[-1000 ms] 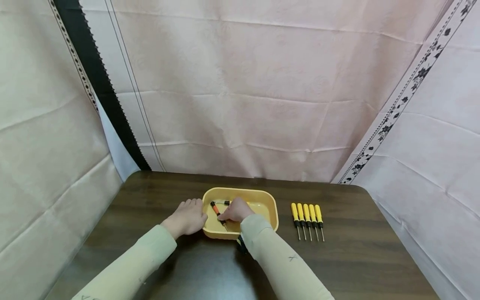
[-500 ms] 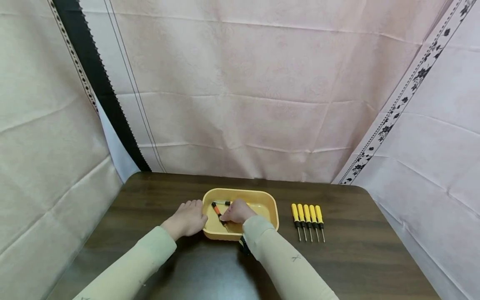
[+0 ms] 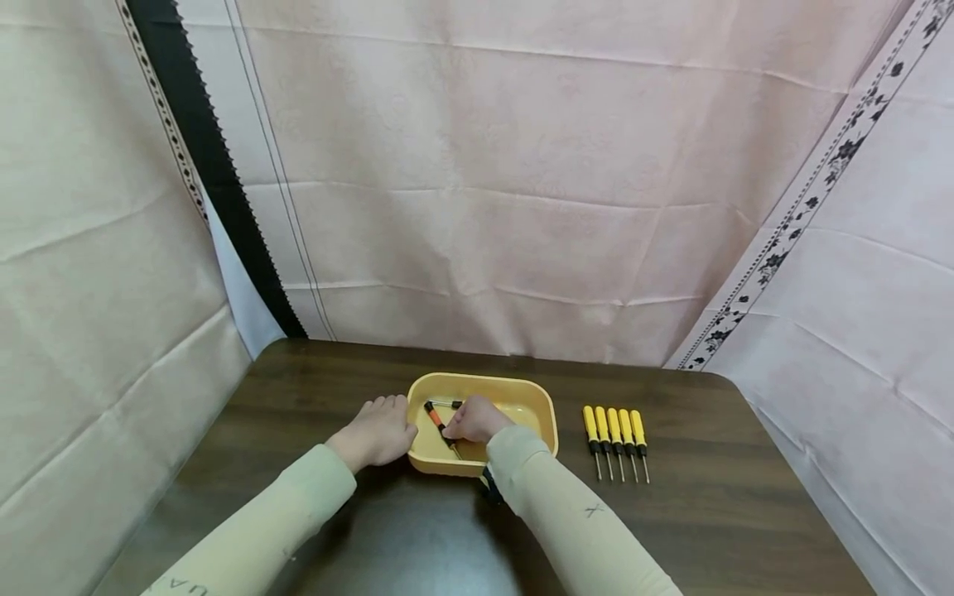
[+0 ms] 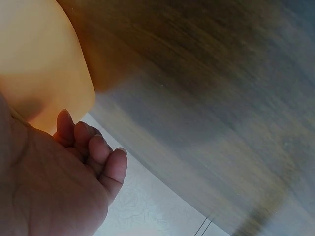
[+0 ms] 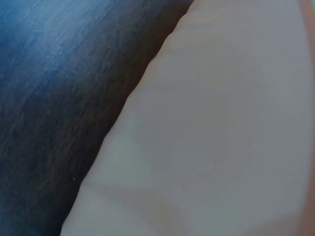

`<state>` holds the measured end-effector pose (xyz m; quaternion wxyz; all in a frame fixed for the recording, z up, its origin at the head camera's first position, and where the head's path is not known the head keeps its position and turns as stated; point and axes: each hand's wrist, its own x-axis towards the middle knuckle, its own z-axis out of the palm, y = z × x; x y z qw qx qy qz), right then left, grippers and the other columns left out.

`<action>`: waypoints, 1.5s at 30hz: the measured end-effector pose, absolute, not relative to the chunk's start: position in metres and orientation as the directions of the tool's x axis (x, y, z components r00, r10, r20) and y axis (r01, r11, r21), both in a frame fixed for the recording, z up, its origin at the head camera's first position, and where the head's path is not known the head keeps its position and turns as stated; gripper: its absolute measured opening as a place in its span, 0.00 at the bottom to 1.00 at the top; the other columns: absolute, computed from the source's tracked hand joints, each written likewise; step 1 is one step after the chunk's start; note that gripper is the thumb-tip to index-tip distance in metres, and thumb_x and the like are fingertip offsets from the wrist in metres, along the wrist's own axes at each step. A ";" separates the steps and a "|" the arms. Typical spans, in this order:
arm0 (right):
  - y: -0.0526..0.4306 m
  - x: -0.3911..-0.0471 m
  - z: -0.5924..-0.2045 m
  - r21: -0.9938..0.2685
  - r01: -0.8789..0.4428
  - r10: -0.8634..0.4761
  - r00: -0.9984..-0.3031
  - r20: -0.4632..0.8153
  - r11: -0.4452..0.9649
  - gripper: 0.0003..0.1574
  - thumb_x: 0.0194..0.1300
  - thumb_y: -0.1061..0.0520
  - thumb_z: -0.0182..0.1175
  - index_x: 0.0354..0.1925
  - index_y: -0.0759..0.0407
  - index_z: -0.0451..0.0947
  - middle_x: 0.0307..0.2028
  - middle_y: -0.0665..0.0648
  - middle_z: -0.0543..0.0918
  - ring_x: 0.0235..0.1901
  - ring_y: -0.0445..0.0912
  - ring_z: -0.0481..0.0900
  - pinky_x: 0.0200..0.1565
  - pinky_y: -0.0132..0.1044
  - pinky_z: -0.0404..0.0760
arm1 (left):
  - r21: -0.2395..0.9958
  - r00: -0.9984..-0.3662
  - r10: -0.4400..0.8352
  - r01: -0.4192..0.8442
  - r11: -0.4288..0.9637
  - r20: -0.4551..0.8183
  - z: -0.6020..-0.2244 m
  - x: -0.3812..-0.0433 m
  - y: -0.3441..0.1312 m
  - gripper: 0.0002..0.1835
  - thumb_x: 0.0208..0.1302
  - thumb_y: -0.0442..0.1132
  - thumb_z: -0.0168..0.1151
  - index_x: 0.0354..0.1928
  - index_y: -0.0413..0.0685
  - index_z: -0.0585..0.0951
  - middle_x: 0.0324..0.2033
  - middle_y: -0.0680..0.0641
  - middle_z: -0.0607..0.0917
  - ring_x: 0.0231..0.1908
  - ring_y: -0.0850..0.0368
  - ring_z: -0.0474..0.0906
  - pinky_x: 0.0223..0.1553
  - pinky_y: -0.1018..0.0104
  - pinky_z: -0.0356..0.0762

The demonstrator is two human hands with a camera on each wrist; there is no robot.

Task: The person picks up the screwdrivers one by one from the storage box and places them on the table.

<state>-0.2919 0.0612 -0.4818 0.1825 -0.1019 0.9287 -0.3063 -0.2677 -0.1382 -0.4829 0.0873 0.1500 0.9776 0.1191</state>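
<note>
A yellow tray (image 3: 522,463) stands on the dark table. At its left end is my left hand (image 3: 373,430), touching the side. In the left wrist view its fingers (image 4: 115,169) are loosely bent outside the tray wall; the thumb is out of sight there. My right hand (image 3: 477,420) reaches into the tray, fingers bent at the black lower grip of an orange-and-black screwdriver (image 3: 436,416), seemingly pinching it. Behind lies a second screwdriver (image 3: 453,405), its handle hidden by my right hand. Only sleeve (image 5: 206,123) and table show in the right wrist view.
Several yellow-and-black screwdrivers (image 3: 616,430) lie in a neat row right of the tray, handles away from me. The wood-grain table (image 3: 708,480) has rounded far corners. Pale cloth (image 3: 477,182) hangs behind it and at both sides.
The head view has shifted slightly, so the scene sits a little further right. Both hands keep their places at the tray, and the screwdrivers lie almost as before.
</note>
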 end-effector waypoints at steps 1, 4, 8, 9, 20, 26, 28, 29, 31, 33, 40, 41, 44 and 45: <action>0.061 -0.291 -0.481 -0.610 -0.080 -0.303 -0.914 -0.271 0.788 0.08 0.57 0.52 0.70 0.28 0.56 0.87 0.24 0.47 0.84 0.24 0.40 0.72 0.29 0.31 0.69 | 0.257 -0.941 0.312 0.270 0.928 -0.136 -0.483 -0.268 -0.138 0.23 0.69 0.49 0.45 0.54 0.37 0.69 0.44 0.44 0.74 0.45 0.50 0.68 0.52 0.50 0.64; 0.058 -0.290 -0.480 -0.615 -0.084 -0.303 -0.917 -0.260 0.784 0.10 0.55 0.52 0.72 0.25 0.56 0.87 0.22 0.49 0.84 0.22 0.41 0.70 0.27 0.32 0.68 | 0.253 -0.943 0.305 0.265 0.930 -0.134 -0.483 -0.269 -0.139 0.22 0.69 0.50 0.45 0.53 0.38 0.69 0.43 0.45 0.74 0.44 0.50 0.68 0.51 0.51 0.64; 0.056 -0.290 -0.482 -0.621 -0.067 -0.290 -0.919 -0.265 0.781 0.13 0.53 0.51 0.73 0.22 0.58 0.86 0.19 0.51 0.82 0.19 0.42 0.68 0.23 0.32 0.66 | 0.257 -0.943 0.300 0.258 0.931 -0.141 -0.483 -0.268 -0.139 0.22 0.69 0.50 0.46 0.53 0.38 0.70 0.43 0.44 0.74 0.44 0.49 0.68 0.51 0.50 0.64; 0.056 -0.290 -0.483 -0.620 -0.062 -0.287 -0.919 -0.270 0.782 0.13 0.53 0.51 0.73 0.21 0.59 0.85 0.18 0.51 0.81 0.18 0.42 0.68 0.23 0.33 0.66 | 0.260 -0.943 0.300 0.256 0.931 -0.145 -0.483 -0.268 -0.139 0.22 0.69 0.50 0.46 0.53 0.38 0.70 0.43 0.44 0.74 0.45 0.49 0.68 0.51 0.50 0.64; 0.062 -0.299 -0.492 -0.572 -0.084 -0.301 -0.906 -0.297 0.816 0.23 0.54 0.46 0.70 0.12 0.56 0.77 0.08 0.46 0.63 0.11 0.40 0.58 0.17 0.33 0.56 | 0.258 -0.939 0.298 0.249 0.934 -0.173 -0.485 -0.269 -0.139 0.22 0.70 0.50 0.44 0.54 0.39 0.69 0.44 0.45 0.74 0.44 0.50 0.67 0.51 0.51 0.63; 0.072 -0.295 -0.482 -0.700 -0.059 -0.338 -0.902 -0.269 0.712 0.19 0.60 0.50 0.67 0.19 0.61 0.81 0.14 0.49 0.74 0.16 0.41 0.64 0.20 0.33 0.62 | 0.248 -0.939 0.307 0.263 0.932 -0.157 -0.483 -0.268 -0.140 0.24 0.69 0.50 0.45 0.55 0.36 0.69 0.46 0.43 0.74 0.48 0.48 0.68 0.53 0.49 0.63; 0.079 -0.294 -0.476 -0.757 -0.047 -0.352 -0.903 -0.247 0.652 0.19 0.62 0.53 0.66 0.20 0.63 0.78 0.17 0.51 0.77 0.18 0.41 0.67 0.22 0.34 0.66 | 0.248 -0.938 0.312 0.270 0.930 -0.148 -0.483 -0.268 -0.140 0.24 0.69 0.50 0.45 0.55 0.36 0.69 0.47 0.42 0.74 0.48 0.47 0.68 0.53 0.48 0.63; 0.083 -0.293 -0.474 -0.783 -0.042 -0.357 -0.904 -0.235 0.621 0.17 0.63 0.54 0.65 0.22 0.64 0.78 0.19 0.52 0.79 0.19 0.41 0.70 0.25 0.34 0.70 | 0.248 -0.939 0.314 0.273 0.930 -0.143 -0.484 -0.267 -0.139 0.24 0.69 0.50 0.45 0.54 0.36 0.69 0.47 0.42 0.74 0.48 0.47 0.68 0.53 0.49 0.63; 0.091 -0.293 -0.468 -0.816 -0.040 -0.369 -0.904 -0.217 0.576 0.16 0.64 0.56 0.63 0.24 0.65 0.77 0.23 0.53 0.81 0.22 0.43 0.74 0.26 0.36 0.73 | 0.250 -0.939 0.315 0.274 0.929 -0.139 -0.484 -0.267 -0.139 0.23 0.69 0.50 0.44 0.54 0.36 0.69 0.47 0.42 0.74 0.49 0.46 0.68 0.53 0.49 0.62; 0.099 -0.294 -0.461 -0.843 -0.048 -0.390 -0.899 -0.197 0.536 0.12 0.65 0.57 0.62 0.30 0.66 0.78 0.29 0.56 0.83 0.28 0.47 0.81 0.33 0.41 0.80 | 0.252 -0.939 0.313 0.272 0.929 -0.140 -0.484 -0.267 -0.139 0.23 0.69 0.50 0.44 0.53 0.37 0.69 0.46 0.43 0.74 0.48 0.46 0.68 0.53 0.49 0.62; 0.131 -0.295 -0.431 -0.887 -0.043 -0.371 -0.917 -0.148 0.459 0.17 0.67 0.59 0.61 0.50 0.68 0.78 0.43 0.65 0.82 0.42 0.60 0.82 0.45 0.48 0.80 | 0.256 -0.937 0.307 0.260 0.931 -0.167 -0.477 -0.265 -0.138 0.25 0.69 0.50 0.44 0.57 0.35 0.68 0.49 0.41 0.74 0.49 0.47 0.68 0.55 0.49 0.62; 0.137 -0.295 -0.428 -0.890 -0.037 -0.359 -0.922 -0.146 0.455 0.18 0.67 0.58 0.61 0.51 0.68 0.78 0.44 0.65 0.82 0.42 0.59 0.83 0.44 0.47 0.80 | 0.255 -0.937 0.308 0.261 0.931 -0.166 -0.477 -0.265 -0.138 0.25 0.69 0.49 0.44 0.57 0.35 0.68 0.49 0.41 0.74 0.49 0.47 0.68 0.55 0.49 0.62; 0.155 -0.296 -0.420 -0.902 -0.009 -0.332 -0.931 -0.150 0.431 0.20 0.66 0.58 0.62 0.53 0.68 0.77 0.46 0.64 0.81 0.40 0.56 0.83 0.43 0.44 0.81 | 0.253 -0.939 0.307 0.262 0.931 -0.157 -0.477 -0.264 -0.137 0.25 0.69 0.49 0.44 0.56 0.35 0.68 0.48 0.41 0.74 0.48 0.46 0.68 0.54 0.48 0.62; 0.161 -0.298 -0.420 -0.911 0.002 -0.331 -0.931 -0.152 0.413 0.21 0.66 0.58 0.62 0.53 0.68 0.77 0.47 0.64 0.81 0.41 0.55 0.83 0.44 0.44 0.81 | 0.252 -0.940 0.303 0.259 0.932 -0.157 -0.478 -0.265 -0.137 0.25 0.69 0.49 0.44 0.56 0.35 0.68 0.48 0.40 0.74 0.48 0.46 0.68 0.54 0.47 0.62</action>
